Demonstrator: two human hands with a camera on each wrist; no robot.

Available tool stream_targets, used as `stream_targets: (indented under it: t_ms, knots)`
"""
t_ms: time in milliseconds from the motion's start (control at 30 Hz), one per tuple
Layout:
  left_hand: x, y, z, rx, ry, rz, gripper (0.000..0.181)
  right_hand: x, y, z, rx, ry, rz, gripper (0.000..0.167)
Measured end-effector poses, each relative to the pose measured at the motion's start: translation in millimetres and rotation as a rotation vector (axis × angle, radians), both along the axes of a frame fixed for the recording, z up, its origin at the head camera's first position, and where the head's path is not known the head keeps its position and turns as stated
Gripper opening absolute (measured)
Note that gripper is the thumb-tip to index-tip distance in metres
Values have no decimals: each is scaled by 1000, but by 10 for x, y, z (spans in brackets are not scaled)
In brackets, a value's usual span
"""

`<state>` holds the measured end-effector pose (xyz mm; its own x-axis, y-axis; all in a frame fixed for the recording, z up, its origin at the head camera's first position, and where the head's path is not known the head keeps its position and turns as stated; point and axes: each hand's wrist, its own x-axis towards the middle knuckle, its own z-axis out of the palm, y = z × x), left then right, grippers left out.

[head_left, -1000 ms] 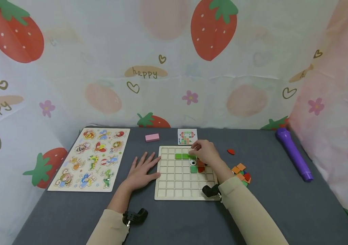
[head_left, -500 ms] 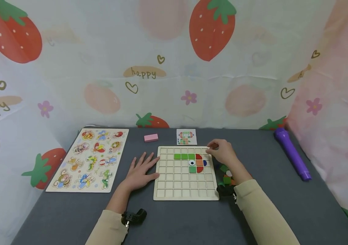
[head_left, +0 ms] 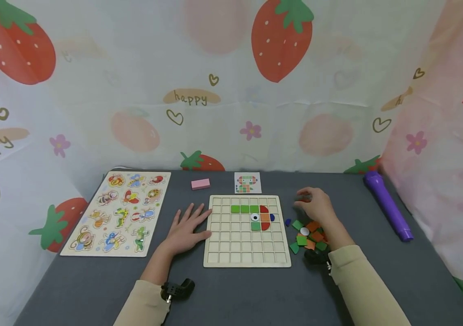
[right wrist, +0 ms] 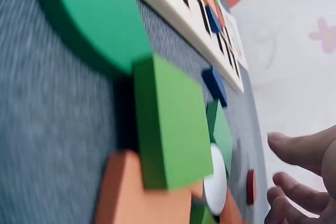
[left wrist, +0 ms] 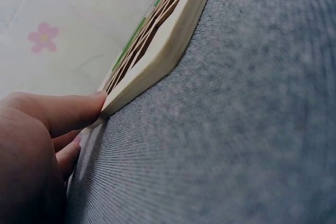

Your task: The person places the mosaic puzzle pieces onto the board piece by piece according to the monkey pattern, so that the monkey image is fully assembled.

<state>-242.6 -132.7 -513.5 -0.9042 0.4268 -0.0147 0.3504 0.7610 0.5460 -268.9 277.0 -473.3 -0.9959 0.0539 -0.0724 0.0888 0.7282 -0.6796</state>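
Grid board (head_left: 233, 246) – 1 | seated pieces (head_left: 265, 217) – 9 | left fingers (head_left: 201, 218) splayed | right fingers (right wrist: 302, 190) unclenched

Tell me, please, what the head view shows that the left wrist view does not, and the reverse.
Only the head view shows the purple tube, pink block, picture card, creature picture board and loose pieces.

Only the left wrist view shows the fine weave of the tabletop and a close look at the side edge of the gridded board.

Both show the left hand at that board, green pieces in it, and the patterned backdrop.
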Motion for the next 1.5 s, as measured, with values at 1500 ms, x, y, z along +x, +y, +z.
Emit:
stream_targets:
  t_ms: [1500]
  knots:
    - [4,7,0,-7,-2,-2,70,66,-284,123,-1,78,88,29]
